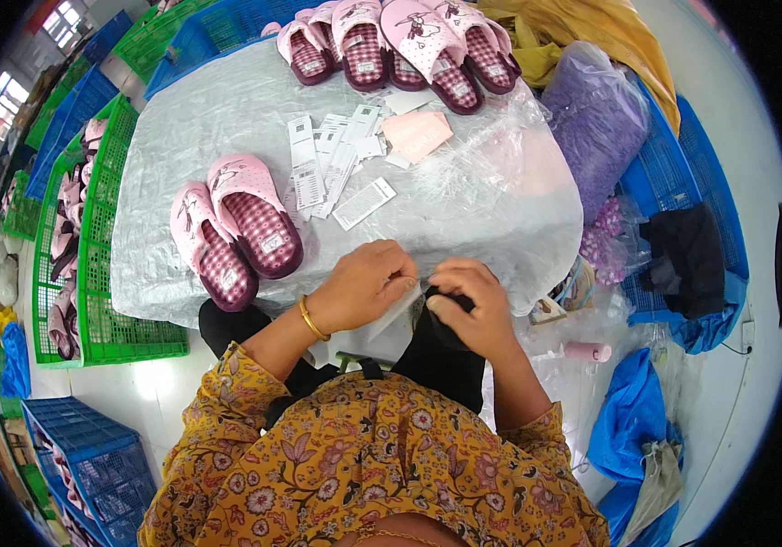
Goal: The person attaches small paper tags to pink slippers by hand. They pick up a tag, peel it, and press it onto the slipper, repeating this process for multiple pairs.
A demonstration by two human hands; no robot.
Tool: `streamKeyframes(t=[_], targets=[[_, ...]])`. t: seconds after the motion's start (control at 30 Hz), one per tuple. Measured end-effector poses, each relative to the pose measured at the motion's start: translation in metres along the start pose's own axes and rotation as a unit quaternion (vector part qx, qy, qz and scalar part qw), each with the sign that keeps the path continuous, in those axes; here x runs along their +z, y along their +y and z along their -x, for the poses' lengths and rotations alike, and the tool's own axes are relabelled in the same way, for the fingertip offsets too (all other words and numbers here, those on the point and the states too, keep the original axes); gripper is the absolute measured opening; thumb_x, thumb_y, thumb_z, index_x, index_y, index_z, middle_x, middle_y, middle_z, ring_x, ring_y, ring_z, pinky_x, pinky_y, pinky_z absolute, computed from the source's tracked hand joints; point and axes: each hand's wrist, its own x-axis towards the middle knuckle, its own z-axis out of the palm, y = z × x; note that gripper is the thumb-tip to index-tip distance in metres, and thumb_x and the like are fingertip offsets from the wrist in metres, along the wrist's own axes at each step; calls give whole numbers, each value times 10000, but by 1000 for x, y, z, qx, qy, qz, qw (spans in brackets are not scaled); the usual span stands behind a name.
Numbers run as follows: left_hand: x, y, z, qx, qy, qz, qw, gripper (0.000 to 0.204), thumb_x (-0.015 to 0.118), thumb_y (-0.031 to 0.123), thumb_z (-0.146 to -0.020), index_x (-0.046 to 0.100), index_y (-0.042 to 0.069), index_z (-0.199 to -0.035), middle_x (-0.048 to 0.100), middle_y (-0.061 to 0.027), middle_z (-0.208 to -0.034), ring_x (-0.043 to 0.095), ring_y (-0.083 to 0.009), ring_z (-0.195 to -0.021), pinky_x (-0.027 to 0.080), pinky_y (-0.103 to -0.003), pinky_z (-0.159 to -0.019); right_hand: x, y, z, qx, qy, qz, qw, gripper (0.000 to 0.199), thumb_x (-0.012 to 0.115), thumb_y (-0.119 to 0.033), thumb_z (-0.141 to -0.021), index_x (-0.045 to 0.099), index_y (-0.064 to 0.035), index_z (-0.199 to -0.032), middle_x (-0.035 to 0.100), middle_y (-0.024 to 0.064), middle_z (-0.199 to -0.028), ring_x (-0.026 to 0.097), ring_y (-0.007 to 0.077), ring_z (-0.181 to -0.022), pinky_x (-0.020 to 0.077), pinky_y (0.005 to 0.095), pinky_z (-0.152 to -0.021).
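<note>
My left hand, with a gold bangle at its wrist, is closed at the table's near edge. Its thumb and fingers pinch a thin pale translucent strip that hangs over my lap. Close beside it, my right hand has its fingers curled in; what they grip is hidden, with black behind them. A pair of pink slippers with checked insoles lies left of my hands. Beyond them are several printed white tags and a pink paper piece.
More pink slippers line the table's far edge. Clear plastic lies on the right of the grey-covered table. A green crate of slippers stands left, a purple bag right. A pink thread spool rests on the floor.
</note>
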Motion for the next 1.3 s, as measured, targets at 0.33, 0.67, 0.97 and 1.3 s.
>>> streamKeyframes(t=[0.33, 0.67, 0.97, 1.3], targets=[[-20, -4, 4, 0, 67, -45, 997, 188, 693, 136, -821, 603, 56, -966, 605, -98, -930, 581, -286, -861, 471, -377, -756, 27, -3, -23, 158, -70, -79, 982, 161, 715, -102, -862, 657, -15, -985, 670, 57, -816, 588, 85, -692, 480, 237, -641], [-78, -79, -20, -168, 59, -484, 857, 297, 651, 314, -823, 670, 48, -956, 669, -128, -941, 638, -296, -898, 458, -429, -819, 33, 8, -24, 143, -25, -97, 985, 104, 677, -60, -889, 636, -9, -970, 641, 18, -785, 548, 51, -686, 457, 215, -626], [-75, -85, -22, -116, 29, -578, 808, 107, 558, 134, -816, 654, 89, -803, 673, -87, -793, 662, -235, -747, 472, -375, -708, 32, 10, -19, 168, -39, -121, 978, 93, 676, -71, -903, 626, -16, -960, 608, -33, -799, 524, 29, -709, 442, 196, -646], [-78, -24, 25, 17, 223, -441, 869, 46, 657, 72, -757, 620, 75, -785, 642, -62, -771, 624, -254, -745, 445, -378, -705, 61, 4, -48, 202, -29, -241, 949, 190, 597, -208, -969, 593, -27, -1029, 641, 45, -979, 608, 113, -902, 468, 270, -800]])
